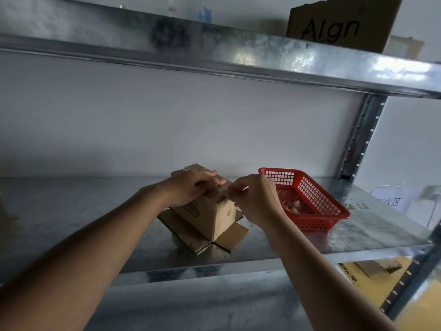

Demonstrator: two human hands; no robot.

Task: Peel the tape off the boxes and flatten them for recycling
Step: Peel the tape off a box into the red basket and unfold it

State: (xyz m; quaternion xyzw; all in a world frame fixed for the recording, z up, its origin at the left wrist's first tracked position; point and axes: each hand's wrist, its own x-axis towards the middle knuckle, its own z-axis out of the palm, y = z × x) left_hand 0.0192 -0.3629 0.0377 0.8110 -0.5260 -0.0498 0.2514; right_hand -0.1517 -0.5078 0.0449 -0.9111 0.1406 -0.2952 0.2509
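Observation:
A small brown cardboard box (pixel 210 217) stands on flattened cardboard (pixel 232 238) in the middle of the metal shelf (pixel 95 211). My left hand (pixel 191 187) lies on top of the box, fingers curled over its far edge, holding it down. At the box's near right top corner, my right hand (pixel 253 195) pinches a strip of clear tape (pixel 223 195) that runs along the box top. The tape is hard to make out under the fingers.
A red plastic basket (pixel 317 218) sits just right of the box, with crumpled tape bits inside. A paper label (pixel 391 199) lies further right. An upper shelf (pixel 214 51) carries a cardboard box (pixel 343 22). More cardboard (pixel 377 267) lies on the lower level.

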